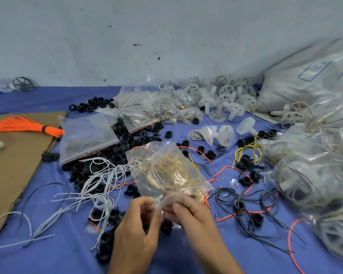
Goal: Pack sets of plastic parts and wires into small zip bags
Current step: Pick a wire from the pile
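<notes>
We hold a zip bag [167, 175] of coiled wires [166, 167] just above the blue cloth [71, 260] littered with loose parts [246, 180], left hand [139, 222] and right hand [189, 215] both pinching its near edge, fingers [179, 207] clamped on the plastic, probably so the seal can be pressed closed.

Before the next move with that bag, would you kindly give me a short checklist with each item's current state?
1. Left hand and right hand both grip the zip bag: ok.
2. Yellow wires inside the bag: ok.
3. Plastic part inside the bag: cannot tell, the contents are blurred.
4. Zip pressed closed: cannot tell, the fingers cover that end.
5. Filled bags piled on the right, for setting this one down: ok.
</notes>
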Tool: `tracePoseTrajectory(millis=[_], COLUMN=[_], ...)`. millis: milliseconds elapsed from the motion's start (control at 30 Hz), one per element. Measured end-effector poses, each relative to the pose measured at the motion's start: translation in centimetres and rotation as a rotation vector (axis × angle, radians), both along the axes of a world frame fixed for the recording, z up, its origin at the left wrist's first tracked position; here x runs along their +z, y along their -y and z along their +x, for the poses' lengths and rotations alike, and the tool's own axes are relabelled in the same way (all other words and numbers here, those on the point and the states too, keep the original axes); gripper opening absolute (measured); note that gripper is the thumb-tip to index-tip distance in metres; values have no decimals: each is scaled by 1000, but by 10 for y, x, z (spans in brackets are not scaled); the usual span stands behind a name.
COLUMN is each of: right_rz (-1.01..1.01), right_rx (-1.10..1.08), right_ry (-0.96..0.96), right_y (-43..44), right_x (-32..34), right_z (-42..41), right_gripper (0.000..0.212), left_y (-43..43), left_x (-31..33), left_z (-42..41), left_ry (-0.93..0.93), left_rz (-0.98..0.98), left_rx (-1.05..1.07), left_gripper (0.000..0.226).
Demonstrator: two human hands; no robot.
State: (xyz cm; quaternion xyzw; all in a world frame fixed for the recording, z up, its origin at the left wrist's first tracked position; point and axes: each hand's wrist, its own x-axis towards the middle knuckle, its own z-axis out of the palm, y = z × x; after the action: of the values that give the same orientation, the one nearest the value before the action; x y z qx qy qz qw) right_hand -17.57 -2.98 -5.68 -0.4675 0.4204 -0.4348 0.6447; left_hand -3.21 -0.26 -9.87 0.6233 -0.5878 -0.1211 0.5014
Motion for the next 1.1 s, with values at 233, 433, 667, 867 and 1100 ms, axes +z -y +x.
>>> tracePoseTrajectory(millis=[233,433,667,867,1100], right_rz=[-347,-357,-529,-368,-302], right_rx=[-270,-158,-435,-628,-548], right_ry=[-732,-1491,-1243,-668,3], right_y=[14,63,66,68,60], right_x=[5,-18,-3,22,50], right_z=[-99,-114,-118,-135,-144], right_gripper=[18,24,2,8,6], left_y=[0,0,-2,-3,-5], left_x=[-4,-1,-1,1,2], left_z=[-2,-4,-3,-4,-4], left_ry=[26,42,40,49,42], left_rz=[-72,-125,-93,-119,-125], left_rx=[-69,-100,-91,-100,-109], left_gripper=[25,20,15,24,22])
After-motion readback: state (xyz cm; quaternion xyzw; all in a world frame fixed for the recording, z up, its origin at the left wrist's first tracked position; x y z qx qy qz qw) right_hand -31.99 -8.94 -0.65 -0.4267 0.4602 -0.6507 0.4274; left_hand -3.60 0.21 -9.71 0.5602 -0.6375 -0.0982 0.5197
